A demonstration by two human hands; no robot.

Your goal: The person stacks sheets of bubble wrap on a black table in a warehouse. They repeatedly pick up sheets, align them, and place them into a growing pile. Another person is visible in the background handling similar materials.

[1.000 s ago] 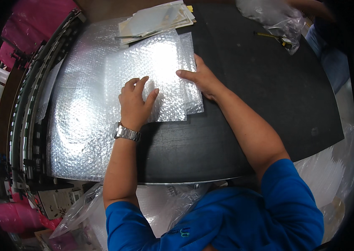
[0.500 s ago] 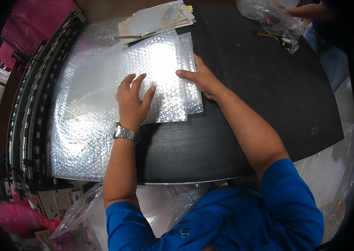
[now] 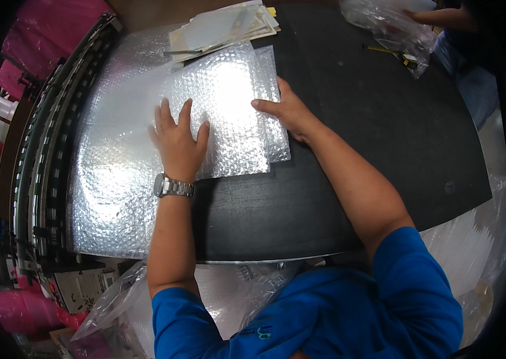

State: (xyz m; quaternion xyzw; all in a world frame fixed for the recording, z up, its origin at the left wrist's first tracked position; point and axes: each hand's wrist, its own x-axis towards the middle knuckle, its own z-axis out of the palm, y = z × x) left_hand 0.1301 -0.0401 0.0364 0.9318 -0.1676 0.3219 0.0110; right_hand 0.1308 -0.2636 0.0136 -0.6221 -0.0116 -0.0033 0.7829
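Two clear bubble wrap sheets, an upper one [image 3: 238, 143] and a lower one [image 3: 278, 140], lie overlapped on the black table [image 3: 378, 107]. The upper one shines brightly. My left hand [image 3: 181, 146] is open, fingers spread over the upper sheet's left part; whether the palm presses on it I cannot tell. My right hand [image 3: 294, 113] is closed on the right edge of the sheets, thumb on top and fingers hidden behind the edge. Beneath and to the left spreads a wide piece of bubble wrap [image 3: 115, 209], reaching the machine's rollers.
Roller machine [image 3: 49, 155] along the left side. Papers or flat templates [image 3: 229, 29] are stacked at the far edge, with a thin dark tool [image 3: 182, 52] before them. A yellow tape measure [image 3: 408, 61] and clear plastic [image 3: 384, 24] lie far right, beside another person [image 3: 468, 78].
My left hand has slid slightly left and its fingers have spread flatter. The right hand keeps its place on the sheets' edge.
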